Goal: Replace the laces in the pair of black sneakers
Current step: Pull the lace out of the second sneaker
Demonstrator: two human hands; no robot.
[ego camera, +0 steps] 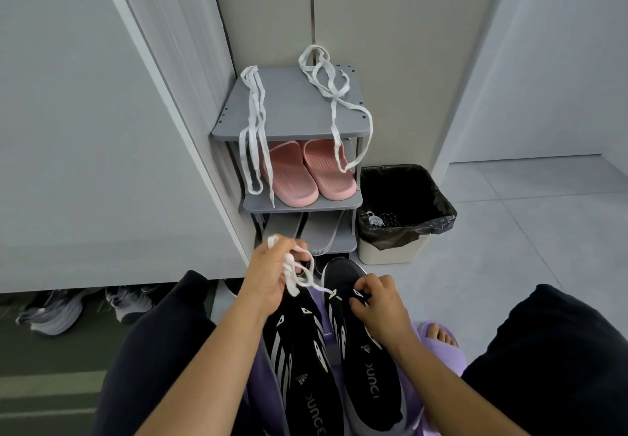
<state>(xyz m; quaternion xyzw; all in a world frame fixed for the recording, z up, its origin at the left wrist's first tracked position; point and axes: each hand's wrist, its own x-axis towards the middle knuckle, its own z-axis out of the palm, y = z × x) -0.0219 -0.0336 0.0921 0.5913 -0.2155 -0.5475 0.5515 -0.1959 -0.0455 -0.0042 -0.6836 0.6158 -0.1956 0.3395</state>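
Right in front of the grey shoe rack, a person sits with a pair of black knit sneakers point(299, 350) with silver side stripes lying toes-forward between their knees. The left hand point(268, 279) is clenched around a bunched white flat shoelace point(292, 279), loops of it spilling out over the fingers. One strand of that lace runs across to the front eyelets of the sneaker on the person's right point(370, 384). The right hand point(380, 306) rests on that same shoe, thumb and fingertips pinching its upper edge near the eyelets. The other sneaker lies just beside it, partly under the left wrist.

Ahead stands the grey plastic shoe rack point(292, 105). Two more loose white laces lie on its top shelf: one point(253, 122) hangs down over the left front edge, the other point(334, 95) is tangled near the back and trails over the right front corner. Pink rubber slides point(306, 170) sit on the shelf below, and grey slippers point(316, 231) on the next one down. A beige waste bin with a black liner point(390, 248) stands just right of the rack. A purple slipper point(441, 343) is on the person's foot.
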